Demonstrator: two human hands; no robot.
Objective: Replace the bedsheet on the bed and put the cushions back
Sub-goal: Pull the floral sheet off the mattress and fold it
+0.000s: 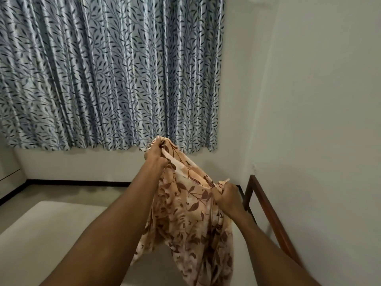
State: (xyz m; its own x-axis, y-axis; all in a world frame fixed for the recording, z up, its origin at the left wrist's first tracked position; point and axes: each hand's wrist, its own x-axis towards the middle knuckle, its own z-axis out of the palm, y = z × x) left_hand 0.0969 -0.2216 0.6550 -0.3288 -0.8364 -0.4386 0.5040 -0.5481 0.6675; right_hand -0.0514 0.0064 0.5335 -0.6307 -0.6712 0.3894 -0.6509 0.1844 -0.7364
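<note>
A peach bedsheet [185, 213] with a brown leaf print hangs bunched in the air in front of me. My left hand [155, 154] grips its upper end, raised high near the curtain's hem. My right hand [227, 196] grips another fold lower and to the right. The cloth droops between and below both hands over a bare pale mattress [51, 234]. No cushions are in view.
A blue-grey leaf-patterned curtain [107, 69] covers the far wall. A dark wooden bed frame rail [268, 207] runs along the white wall on the right. Pale floor with a black skirting line [78, 183] lies beyond the mattress.
</note>
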